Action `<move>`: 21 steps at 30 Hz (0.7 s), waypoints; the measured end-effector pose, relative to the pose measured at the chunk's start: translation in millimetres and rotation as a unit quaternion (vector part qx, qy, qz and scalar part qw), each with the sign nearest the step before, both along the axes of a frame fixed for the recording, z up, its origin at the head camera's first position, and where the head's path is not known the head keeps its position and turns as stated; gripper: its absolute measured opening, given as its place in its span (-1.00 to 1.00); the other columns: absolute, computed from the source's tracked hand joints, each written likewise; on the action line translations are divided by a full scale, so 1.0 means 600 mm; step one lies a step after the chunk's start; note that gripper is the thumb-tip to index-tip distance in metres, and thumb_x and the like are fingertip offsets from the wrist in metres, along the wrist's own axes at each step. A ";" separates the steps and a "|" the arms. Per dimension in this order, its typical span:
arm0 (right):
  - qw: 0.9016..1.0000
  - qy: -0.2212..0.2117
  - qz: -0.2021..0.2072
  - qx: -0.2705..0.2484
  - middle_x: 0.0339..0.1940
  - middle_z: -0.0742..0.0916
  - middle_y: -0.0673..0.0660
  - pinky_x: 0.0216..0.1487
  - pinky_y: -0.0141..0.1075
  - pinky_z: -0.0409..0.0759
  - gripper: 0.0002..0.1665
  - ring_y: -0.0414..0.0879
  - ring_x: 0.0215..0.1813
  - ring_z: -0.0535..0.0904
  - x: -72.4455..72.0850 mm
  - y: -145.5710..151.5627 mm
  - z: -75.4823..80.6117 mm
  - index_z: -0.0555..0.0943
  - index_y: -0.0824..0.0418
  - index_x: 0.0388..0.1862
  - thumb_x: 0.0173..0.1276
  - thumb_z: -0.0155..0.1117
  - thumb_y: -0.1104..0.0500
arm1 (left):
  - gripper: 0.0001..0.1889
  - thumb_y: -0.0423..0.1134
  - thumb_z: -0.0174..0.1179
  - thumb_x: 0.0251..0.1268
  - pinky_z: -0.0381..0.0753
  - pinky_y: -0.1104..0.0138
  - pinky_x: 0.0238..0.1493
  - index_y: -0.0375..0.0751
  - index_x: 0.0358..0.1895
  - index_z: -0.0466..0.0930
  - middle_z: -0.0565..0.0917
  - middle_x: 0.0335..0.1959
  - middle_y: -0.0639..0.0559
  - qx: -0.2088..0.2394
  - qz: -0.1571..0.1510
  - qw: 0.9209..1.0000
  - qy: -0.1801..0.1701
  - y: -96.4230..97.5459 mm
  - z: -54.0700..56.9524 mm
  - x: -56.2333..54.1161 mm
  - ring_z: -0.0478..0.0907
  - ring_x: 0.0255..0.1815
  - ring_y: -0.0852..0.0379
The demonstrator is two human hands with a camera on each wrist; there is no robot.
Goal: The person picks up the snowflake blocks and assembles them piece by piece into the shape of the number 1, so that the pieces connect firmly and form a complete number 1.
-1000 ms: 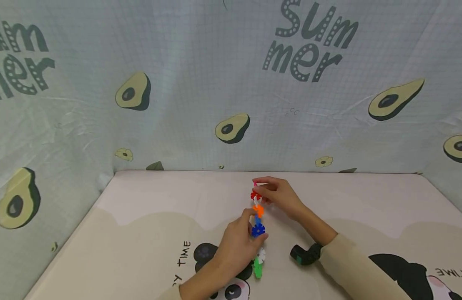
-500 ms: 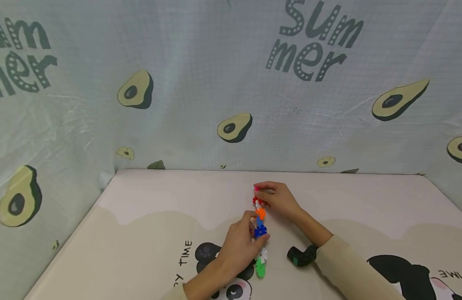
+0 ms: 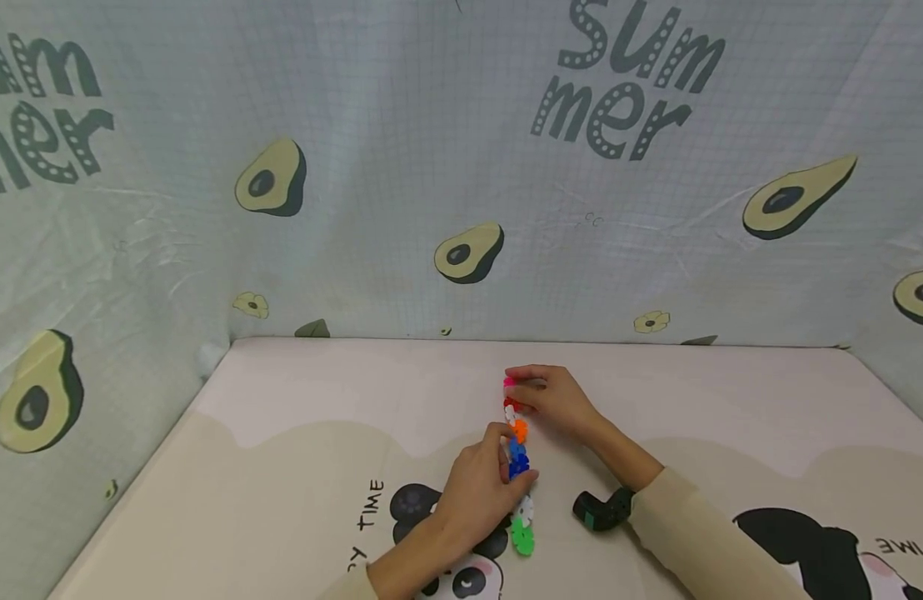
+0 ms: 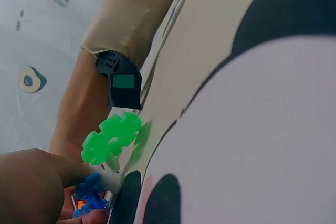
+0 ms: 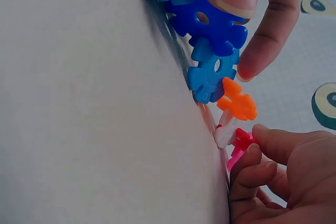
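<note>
A chain of interlocking snowflake discs runs away from me in the head view: a green disc (image 3: 522, 537) at the near end, then white, dark blue (image 3: 519, 467) and lighter blue ones, an orange disc (image 3: 521, 430), white, red and a pink disc (image 3: 510, 382) at the far end. My left hand (image 3: 476, 483) grips the chain around its blue discs, thumb on the near side. At the far end my right hand (image 3: 559, 400) pinches the pink and red discs between thumb and fingers. In the right wrist view, the fingers partly hide the pink disc (image 5: 243, 142).
The table (image 3: 304, 383) wears a pale cloth with printed panda heads and lettering. A black wrist camera (image 3: 602, 510) is on the right forearm. Behind stands a grey curtain (image 3: 371, 167) printed with avocados.
The far end of the chain and my right hand have come slightly nearer. The blue discs have turned a little within my left hand, which stays almost in place.
</note>
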State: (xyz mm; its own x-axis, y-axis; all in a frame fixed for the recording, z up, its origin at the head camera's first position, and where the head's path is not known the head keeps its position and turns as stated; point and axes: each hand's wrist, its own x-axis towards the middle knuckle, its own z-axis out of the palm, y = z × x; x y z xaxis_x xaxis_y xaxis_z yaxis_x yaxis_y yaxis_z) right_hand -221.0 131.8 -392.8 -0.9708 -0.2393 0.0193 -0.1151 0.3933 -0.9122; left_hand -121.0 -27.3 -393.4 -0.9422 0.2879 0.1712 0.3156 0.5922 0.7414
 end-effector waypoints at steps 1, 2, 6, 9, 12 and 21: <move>1.000 0.002 0.001 0.004 -0.06 0.69 0.16 -0.18 -0.31 0.64 -0.59 -0.08 -0.19 0.65 -0.001 0.000 -0.001 0.60 0.28 0.11 0.32 0.31 0.15 | -0.49 -0.14 0.39 0.13 0.38 0.45 -0.60 -0.25 0.06 0.36 0.40 -0.59 0.14 -0.001 -0.001 1.000 -0.001 0.000 0.000 0.000 0.32 -0.61 0.27; 1.000 0.004 0.001 0.007 -0.06 0.69 0.16 -0.18 -0.31 0.64 -0.58 -0.08 -0.18 0.65 -0.001 -0.001 -0.001 0.60 0.28 0.12 0.32 0.31 0.15 | -0.48 -0.14 0.39 0.13 0.38 0.45 -0.59 -0.25 0.06 0.36 0.40 -0.58 0.14 -0.002 -0.001 1.000 -0.001 0.000 0.000 0.000 0.32 -0.60 0.27; 1.000 0.009 0.005 0.016 -0.09 0.70 0.14 -0.21 -0.33 0.64 -0.58 -0.10 -0.23 0.65 -0.002 -0.002 -0.004 0.60 0.28 0.12 0.32 0.31 0.13 | -0.48 -0.15 0.40 0.12 0.37 0.45 -0.59 -0.25 0.06 0.36 0.40 -0.59 0.13 0.000 -0.004 1.000 0.001 -0.001 -0.002 0.000 0.32 -0.61 0.27; 1.000 0.008 0.008 0.019 -0.12 0.70 0.12 -0.23 -0.33 0.63 -0.57 -0.10 -0.28 0.64 -0.002 -0.002 -0.005 0.59 0.27 0.13 0.32 0.30 0.12 | -0.47 -0.15 0.40 0.12 0.38 0.45 -0.60 -0.25 0.07 0.36 0.41 -0.59 0.13 0.009 -0.004 1.000 -0.003 -0.003 -0.004 0.000 0.31 -0.62 0.28; 1.000 0.006 0.006 0.019 -0.17 0.69 0.11 -0.28 -0.31 0.62 -0.56 -0.09 -0.36 0.62 0.000 -0.001 -0.003 0.58 0.26 0.15 0.34 0.28 0.11 | -0.46 -0.14 0.39 0.13 0.39 0.45 -0.59 -0.28 0.09 0.36 0.41 -0.59 0.13 0.019 -0.008 1.000 -0.008 -0.006 -0.005 -0.001 0.32 -0.62 0.29; 0.999 0.010 0.016 0.032 0.00 0.64 0.14 -0.29 -0.27 0.61 -0.51 -0.06 -0.31 0.64 0.017 0.015 0.016 0.50 0.22 0.25 0.40 0.21 0.07 | -0.44 -0.15 0.35 0.18 0.38 0.44 -0.66 -0.34 0.14 0.34 0.43 -0.62 0.13 0.030 -0.016 0.998 -0.043 -0.023 0.004 -0.001 0.35 -0.68 0.26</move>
